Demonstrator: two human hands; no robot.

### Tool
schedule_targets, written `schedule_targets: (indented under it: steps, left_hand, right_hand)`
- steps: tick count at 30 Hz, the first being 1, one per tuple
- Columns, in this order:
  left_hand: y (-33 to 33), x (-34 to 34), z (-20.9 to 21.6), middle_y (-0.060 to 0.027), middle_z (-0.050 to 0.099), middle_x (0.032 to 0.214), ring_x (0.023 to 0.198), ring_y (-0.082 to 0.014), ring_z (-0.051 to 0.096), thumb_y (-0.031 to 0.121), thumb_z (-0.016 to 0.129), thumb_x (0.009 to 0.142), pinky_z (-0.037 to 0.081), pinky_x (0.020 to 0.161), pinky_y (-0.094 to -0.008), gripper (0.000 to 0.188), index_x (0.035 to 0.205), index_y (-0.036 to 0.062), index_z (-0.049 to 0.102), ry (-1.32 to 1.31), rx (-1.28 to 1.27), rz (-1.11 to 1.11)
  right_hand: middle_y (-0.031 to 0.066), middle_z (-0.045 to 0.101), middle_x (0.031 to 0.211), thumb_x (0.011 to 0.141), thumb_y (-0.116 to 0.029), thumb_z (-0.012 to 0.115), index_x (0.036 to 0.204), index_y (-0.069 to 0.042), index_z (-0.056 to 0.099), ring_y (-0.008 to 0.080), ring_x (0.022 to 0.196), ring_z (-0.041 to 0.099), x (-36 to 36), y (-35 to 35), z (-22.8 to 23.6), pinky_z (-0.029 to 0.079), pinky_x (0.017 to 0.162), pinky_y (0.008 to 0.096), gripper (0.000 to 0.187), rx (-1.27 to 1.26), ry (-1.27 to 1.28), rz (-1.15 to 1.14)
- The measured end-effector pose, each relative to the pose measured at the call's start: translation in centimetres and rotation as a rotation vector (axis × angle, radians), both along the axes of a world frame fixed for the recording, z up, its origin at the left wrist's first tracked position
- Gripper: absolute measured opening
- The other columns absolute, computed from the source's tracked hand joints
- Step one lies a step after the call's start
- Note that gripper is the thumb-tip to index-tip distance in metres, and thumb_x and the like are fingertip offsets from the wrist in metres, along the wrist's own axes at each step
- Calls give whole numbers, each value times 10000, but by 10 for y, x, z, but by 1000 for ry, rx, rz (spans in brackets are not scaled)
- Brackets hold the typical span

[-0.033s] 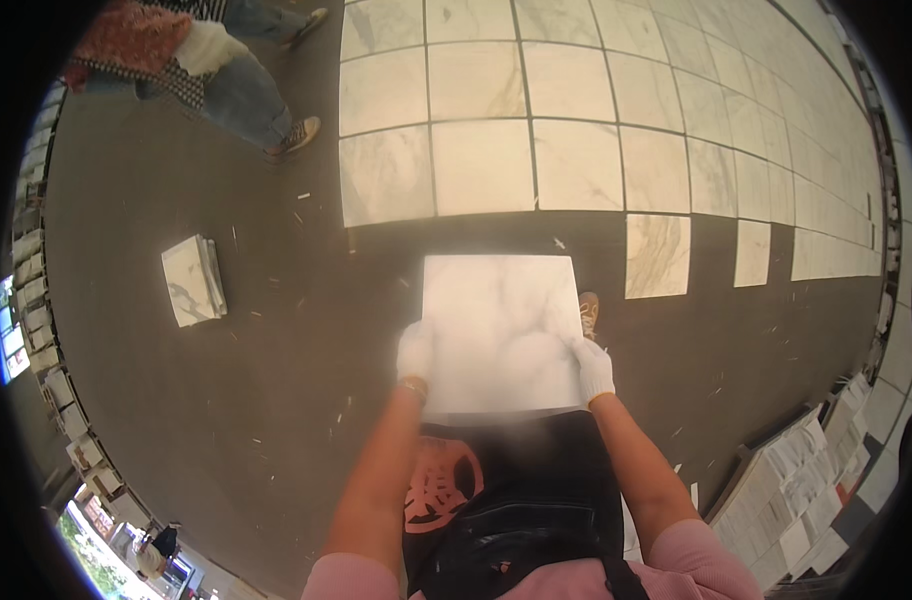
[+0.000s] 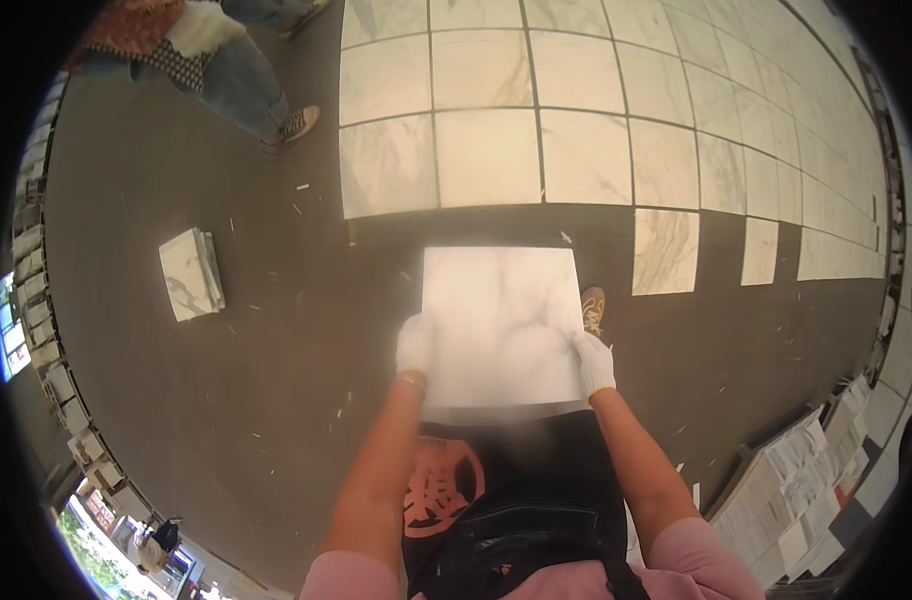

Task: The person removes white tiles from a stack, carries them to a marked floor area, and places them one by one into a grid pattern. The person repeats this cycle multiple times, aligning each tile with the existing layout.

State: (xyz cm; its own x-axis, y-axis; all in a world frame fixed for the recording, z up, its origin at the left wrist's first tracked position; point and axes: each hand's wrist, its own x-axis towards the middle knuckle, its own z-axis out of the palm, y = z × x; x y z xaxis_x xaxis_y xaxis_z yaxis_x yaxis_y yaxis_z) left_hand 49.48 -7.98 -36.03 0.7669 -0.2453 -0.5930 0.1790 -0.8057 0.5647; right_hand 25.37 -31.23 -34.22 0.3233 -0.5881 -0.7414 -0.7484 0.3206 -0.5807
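I hold a square white marble tile (image 2: 501, 320) flat in front of my waist, over the dark floor (image 2: 276, 380). My left hand (image 2: 416, 345), in a white glove, grips the tile's left edge. On the right edge is my right hand (image 2: 594, 362), also gloved. My shoe (image 2: 593, 308) shows just past the tile's right side. The tile's far edge lies a short way from the row of laid marble tiles (image 2: 536, 150).
A small stack of marble tiles (image 2: 191, 272) lies on the floor to the left. Another person's legs (image 2: 236, 85) stand at the upper left. Two separate tiles (image 2: 666, 250) lie right of my tile. Stacked tiles (image 2: 806, 470) line the lower right.
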Motion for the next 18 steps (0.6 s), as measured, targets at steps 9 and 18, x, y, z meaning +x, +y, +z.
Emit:
schedule_targets:
  steps: [9,18]
  left_hand:
    - [-17,20,-173,-108,708,1093,1000,-210,613,389,584,948,464,930,-340,450,1024,-36,713,242,-43,342]
    - [-47,23,-300,-177,710,1159,1089,-304,631,419,546,950,459,995,-402,500,1180,4,705,190,-40,452]
  right_hand:
    - [121,726,1127,981,-344,637,1182,55,701,195,985,626,29,-19,-198,492,907,342,451,39,10,-124]
    - [85,724,1201,986,-339,668,1222,73,693,155,1059,632,43,-43,-300,480,950,309,476,14,-35,-227]
